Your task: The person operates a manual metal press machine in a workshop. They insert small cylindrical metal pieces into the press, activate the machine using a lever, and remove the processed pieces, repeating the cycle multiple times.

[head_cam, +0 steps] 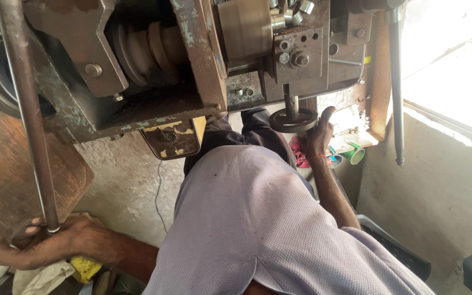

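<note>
My left hand [39,243] is at the lower left, closed around the bottom end of a long metal rod [28,120] that runs up past the machine's left side. My right hand [320,135] reaches forward and rests against the rim of a small dark handwheel [293,120] under the machine's carriage, thumb raised along its edge. Whether the fingers wrap around the wheel is hidden. My torso in a pale lilac shirt [258,229] fills the middle of the view.
A worn metal machine with a stepped pulley [148,49] and a bolted block [299,54] spans the top. A brown wooden board [6,175] leans at left, with a yellow cloth [86,267] below it. A dark lever [395,82], a green cup [356,155] and a concrete wall [427,186] are at right.
</note>
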